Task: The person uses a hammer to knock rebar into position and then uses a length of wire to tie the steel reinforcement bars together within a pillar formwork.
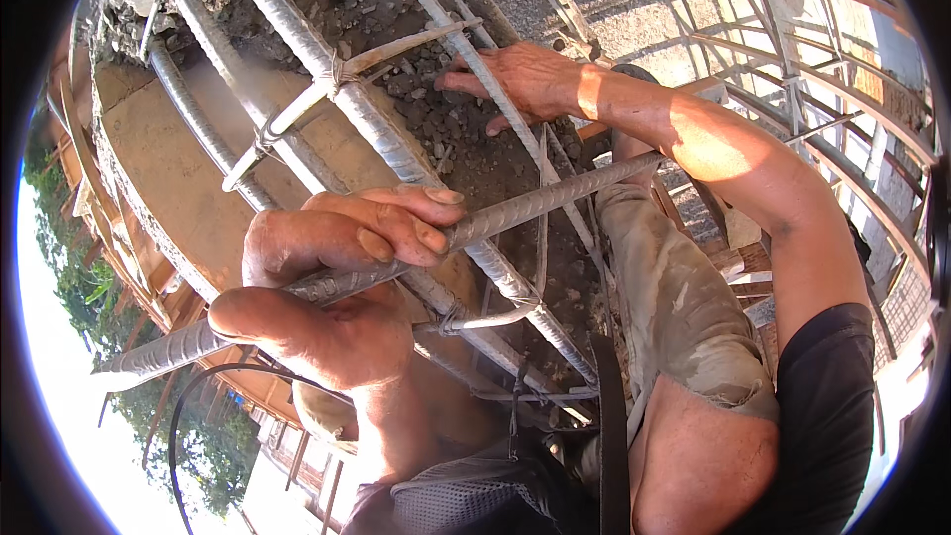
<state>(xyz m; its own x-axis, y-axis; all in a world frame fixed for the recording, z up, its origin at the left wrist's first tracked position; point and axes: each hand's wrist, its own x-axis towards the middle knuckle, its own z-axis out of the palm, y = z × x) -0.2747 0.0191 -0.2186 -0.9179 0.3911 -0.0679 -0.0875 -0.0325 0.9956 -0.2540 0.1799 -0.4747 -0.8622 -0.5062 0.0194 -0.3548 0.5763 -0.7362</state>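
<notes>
A loose ribbed steel bar (555, 196) lies slantwise across the middle, its flattened, tapered end at the lower left. My left hand (337, 277) is closed round this bar, palm up, with the fingers curled over it. Farther off on the right, my right hand (520, 81) reaches in beside the fixed rebars. Its fingers are spread over dark, crumbly rubble (431, 104) and seem to touch it. The bar's far end passes near my right forearm. Beneath my left hand runs a cage of thick fixed rebars (371, 119), bound with wire to thinner cross ties (297, 111).
My bent leg (684, 307) in worn trousers fills the lower right. A dark strap (609, 426) hangs at the lower middle. Left of the cage is a tan board (163, 154). More curved bars (832, 69) stand at the upper right. Trees (79, 267) show beyond the left edge.
</notes>
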